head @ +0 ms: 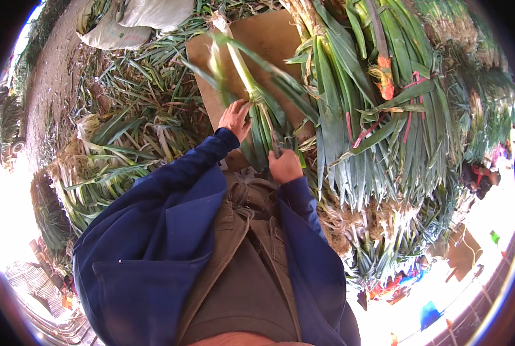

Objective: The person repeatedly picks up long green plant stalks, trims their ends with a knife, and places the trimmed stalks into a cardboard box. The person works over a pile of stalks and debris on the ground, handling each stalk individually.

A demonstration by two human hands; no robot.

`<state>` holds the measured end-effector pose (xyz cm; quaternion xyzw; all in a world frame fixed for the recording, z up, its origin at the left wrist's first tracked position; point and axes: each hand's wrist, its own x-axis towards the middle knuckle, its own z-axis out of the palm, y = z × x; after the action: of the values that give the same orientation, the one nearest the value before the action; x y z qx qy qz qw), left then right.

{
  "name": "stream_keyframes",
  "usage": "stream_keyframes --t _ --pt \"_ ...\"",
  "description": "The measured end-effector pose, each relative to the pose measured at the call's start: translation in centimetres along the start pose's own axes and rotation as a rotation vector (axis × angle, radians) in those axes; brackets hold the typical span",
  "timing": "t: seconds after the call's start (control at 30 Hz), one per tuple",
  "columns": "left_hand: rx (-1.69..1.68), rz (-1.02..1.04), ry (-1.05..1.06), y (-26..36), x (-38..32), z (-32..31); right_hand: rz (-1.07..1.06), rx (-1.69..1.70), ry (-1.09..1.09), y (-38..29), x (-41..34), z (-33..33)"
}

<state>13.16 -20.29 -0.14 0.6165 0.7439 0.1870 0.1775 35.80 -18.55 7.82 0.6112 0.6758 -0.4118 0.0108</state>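
A leek [239,65] lies before me with its white root end pointing away and its green leaves toward my body. My left hand [235,119] is at the neck of this leek, thumb and fingertips closed against its side. In my right hand [286,165] is a slim knife-like tool [275,140], lying along the leaves and pointing away from me; its edge is hard to make out. Under the leek is a brown board [261,32]. Left of the stalk, a pale piece of leek [215,60] is blurred by motion.
Tied leek bundles [413,108] are piled at the right, a long blade with an orange-wrapped handle [385,78] on top. Loose leeks [119,147] lie left, near leaf trimmings [136,86]. White woven sacks [123,34] stand at the upper left, beside wet ground [50,86].
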Motion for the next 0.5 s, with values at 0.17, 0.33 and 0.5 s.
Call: stream_keyframes --t 0.17,0.33,0.5 --pt "-0.015 -0.153 0.087 1.2 2.3 0.2 -0.067 -0.016 0.079 -1.2 3.6 1.4" --pt "-0.099 -0.633 0.017 0.7 8.5 0.9 -0.067 -0.041 -0.053 -5.4 7.5 0.4" --pt "-0.316 -0.744 0.163 -3.1 11.4 3.5 -0.124 -0.068 -0.035 -10.7 11.3 -0.4"
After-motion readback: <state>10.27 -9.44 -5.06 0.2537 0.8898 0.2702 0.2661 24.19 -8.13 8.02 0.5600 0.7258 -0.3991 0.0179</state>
